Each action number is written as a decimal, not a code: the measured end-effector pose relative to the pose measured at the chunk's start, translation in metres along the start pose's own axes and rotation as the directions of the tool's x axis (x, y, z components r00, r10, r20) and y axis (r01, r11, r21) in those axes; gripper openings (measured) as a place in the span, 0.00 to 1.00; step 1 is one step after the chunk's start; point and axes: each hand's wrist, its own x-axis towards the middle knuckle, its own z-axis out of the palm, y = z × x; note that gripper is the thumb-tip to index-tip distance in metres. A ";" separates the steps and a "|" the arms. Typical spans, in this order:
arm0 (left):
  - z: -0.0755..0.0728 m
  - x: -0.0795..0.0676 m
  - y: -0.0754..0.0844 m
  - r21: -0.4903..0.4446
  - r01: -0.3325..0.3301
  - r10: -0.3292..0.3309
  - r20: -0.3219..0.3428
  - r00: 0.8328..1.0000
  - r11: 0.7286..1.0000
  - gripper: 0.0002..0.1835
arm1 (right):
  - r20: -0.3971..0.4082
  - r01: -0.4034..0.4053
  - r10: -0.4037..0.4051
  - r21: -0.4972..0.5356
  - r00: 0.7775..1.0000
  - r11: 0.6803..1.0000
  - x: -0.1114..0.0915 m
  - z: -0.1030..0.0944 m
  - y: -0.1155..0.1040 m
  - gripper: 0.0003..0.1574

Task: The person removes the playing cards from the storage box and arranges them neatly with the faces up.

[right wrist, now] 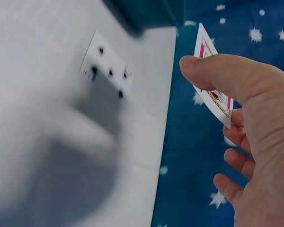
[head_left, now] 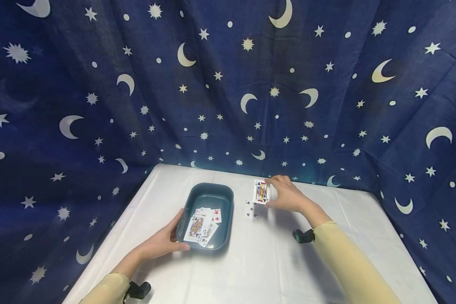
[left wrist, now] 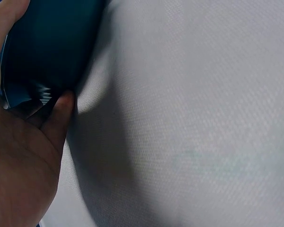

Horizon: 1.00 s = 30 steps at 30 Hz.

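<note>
My right hand pinches a playing card, a face card with club marks, above the table; in the right wrist view the thumb lies across one side of this card. Below it a five of spades lies face up on the cloth. My left hand grips the near left corner of a dark teal plastic bin, its thumb at the front wall. Several face-up cards lie overlapping in the bin's near half. The left wrist view shows the hand against the bin's outer wall.
A white cloth covers the table. Behind and on both sides hangs a dark blue curtain with moons and stars, meeting the table's far edge. Each wrist carries a small black camera mount.
</note>
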 end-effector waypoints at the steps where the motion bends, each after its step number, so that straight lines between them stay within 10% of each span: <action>1: 0.000 0.000 0.000 0.002 0.001 -0.001 -0.001 1.000 1.000 0.67 | 0.000 -0.008 0.008 -0.005 1.000 1.000 -0.001 0.001 0.004 0.58; 30: 0.000 0.000 0.001 0.023 -0.006 0.006 -0.008 1.000 1.000 0.67 | 0.188 -0.199 0.204 -0.045 0.961 0.979 -0.015 0.049 0.044 0.56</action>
